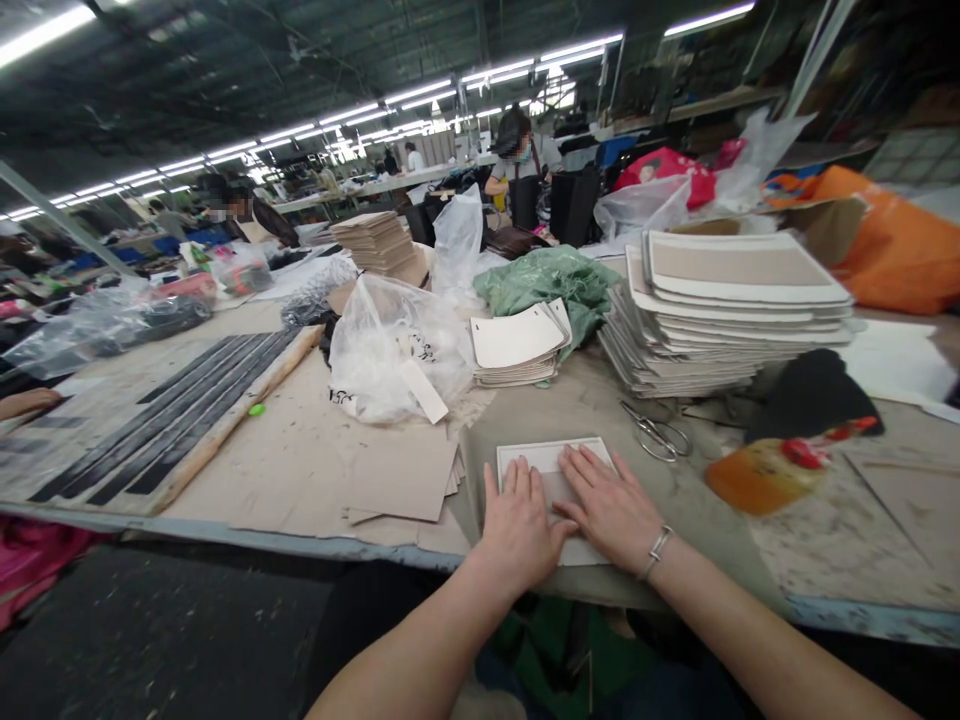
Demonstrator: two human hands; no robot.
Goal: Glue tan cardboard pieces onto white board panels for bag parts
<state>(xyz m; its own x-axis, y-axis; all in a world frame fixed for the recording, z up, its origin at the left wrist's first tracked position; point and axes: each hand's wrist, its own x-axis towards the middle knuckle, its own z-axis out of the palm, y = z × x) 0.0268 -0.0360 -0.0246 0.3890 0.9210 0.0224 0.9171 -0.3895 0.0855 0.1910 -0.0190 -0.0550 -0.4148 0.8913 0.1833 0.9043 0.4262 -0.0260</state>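
Off-white, taupe-centred rectangular panel (555,486), x1: we've L hand (525,520) & R hand (609,502) flat atop, unclenched; 1 pr silver metal scissors (650,429) nr.

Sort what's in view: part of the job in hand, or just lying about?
Probably the job:
left hand and right hand, both on the flat panel
tall stack of similar panels

Probably just lying about:
scissors (untouched)
amber bottle
green plastic
orange bag

White-bordered, beige-centred, thin rectangular panel (552,488) | lying flat, partly covered | near the front edge of the drab, olive-grey tabletop (716,545)
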